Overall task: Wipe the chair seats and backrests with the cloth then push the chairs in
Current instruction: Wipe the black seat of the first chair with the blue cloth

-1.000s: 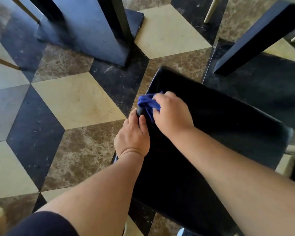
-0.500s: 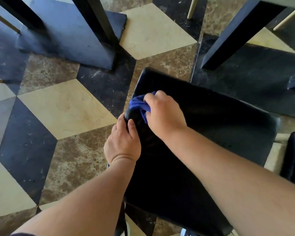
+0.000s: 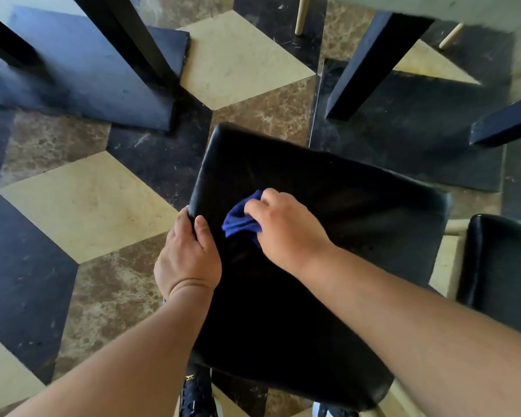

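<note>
A black padded chair seat (image 3: pixel 328 206) fills the middle of the head view, seen from above. My right hand (image 3: pixel 286 227) presses a bunched blue cloth (image 3: pixel 238 219) onto the seat, a little in from its left edge. My left hand (image 3: pixel 190 254) grips that left edge, thumb on top and fingers wrapped under. The chair's backrest is not visible.
A second black seat (image 3: pixel 503 266) stands at the right edge. Black table legs on dark base plates stand ahead at the left (image 3: pixel 127 40) and right (image 3: pixel 370 64), with a pale tabletop edge (image 3: pixel 463 10) at the top right. Marble floor tiles (image 3: pixel 82 200) lie to the left.
My right hand has slid the cloth from the seat's left edge inward onto the cushion. My left hand keeps its hold on the edge. The view has shifted, showing more of the seat.
</note>
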The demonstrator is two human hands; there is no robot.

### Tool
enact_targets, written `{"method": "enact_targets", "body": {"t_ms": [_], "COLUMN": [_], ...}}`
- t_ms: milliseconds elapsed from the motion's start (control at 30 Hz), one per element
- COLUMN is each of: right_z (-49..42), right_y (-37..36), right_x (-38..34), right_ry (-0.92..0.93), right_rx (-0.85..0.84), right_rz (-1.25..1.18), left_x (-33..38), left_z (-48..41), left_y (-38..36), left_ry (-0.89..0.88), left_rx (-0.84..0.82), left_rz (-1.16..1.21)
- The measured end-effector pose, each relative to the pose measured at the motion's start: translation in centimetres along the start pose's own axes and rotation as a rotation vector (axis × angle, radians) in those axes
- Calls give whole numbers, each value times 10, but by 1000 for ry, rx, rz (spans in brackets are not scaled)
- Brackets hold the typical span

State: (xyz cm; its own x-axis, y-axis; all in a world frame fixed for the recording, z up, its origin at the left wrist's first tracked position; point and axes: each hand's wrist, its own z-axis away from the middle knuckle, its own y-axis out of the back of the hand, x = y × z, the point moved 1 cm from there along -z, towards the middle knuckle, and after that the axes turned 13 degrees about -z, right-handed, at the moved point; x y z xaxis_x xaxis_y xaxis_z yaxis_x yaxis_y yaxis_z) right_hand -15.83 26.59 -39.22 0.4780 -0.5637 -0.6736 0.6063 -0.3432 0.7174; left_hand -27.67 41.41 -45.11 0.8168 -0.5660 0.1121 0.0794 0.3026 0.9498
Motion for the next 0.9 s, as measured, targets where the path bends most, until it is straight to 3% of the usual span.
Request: {"method": "enact_targets", "body": {"t_ms": [100,267,467,667,900], "right_z": [-26,-62,11,-25,38], "right_y": [25,60,41,74,57], "right_x": [22,59,33,75,59], "right_ry": [0,-223,-78,-234,-137], "right_rx": [31,249,-14,202,-18], "right_rz": [34,87,-15,63,-19], "left_x": [-1,-2,-1,0,-1], "left_z": [-1,-1,1,-1,2], "left_y": [-1,-5,-2,-4,-2], "left_ry": [-3,-9,-8,2,7], "left_rx": [19,45,50,60,50], "left_rz": [2,-10,-23,-26,-19]}}
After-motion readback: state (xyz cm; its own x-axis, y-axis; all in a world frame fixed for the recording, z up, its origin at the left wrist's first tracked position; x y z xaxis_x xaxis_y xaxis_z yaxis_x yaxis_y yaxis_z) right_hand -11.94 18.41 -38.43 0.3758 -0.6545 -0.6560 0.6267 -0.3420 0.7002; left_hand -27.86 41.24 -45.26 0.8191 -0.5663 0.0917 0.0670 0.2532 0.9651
